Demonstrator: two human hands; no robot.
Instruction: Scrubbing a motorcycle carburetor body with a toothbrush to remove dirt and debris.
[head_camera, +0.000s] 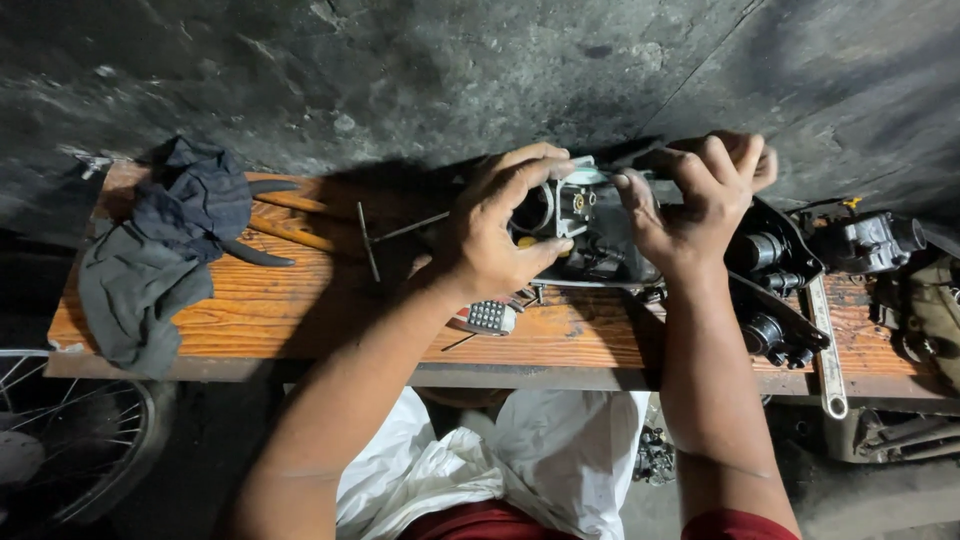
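Just right of the frame's centre, both hands close around a small metal carburettor (585, 215) held over the back edge of an orange wooden bench (300, 310). The left hand (495, 235) curls round its left side, thumb pressed under the body and fingers arched over the top. The right hand (700, 200) grips the right side, fingers bent and close together over the top, hiding much of the part.

Below the left hand lies a small grey keypad device (490, 317) with rows of white buttons. A thin T-handled tool (375, 238) lies left of centre. At the left, a dark grey rag (155, 260) is heaped over orange-handled pliers (290, 225). Right of the hands sits a black housing (775, 290) with round fittings, a flat spanner (825, 350) beside it, and another metal engine part (868, 240) at the far right. A spoked wheel (70, 440) shows in the lower left, white cloth (520, 450) at the bottom centre.
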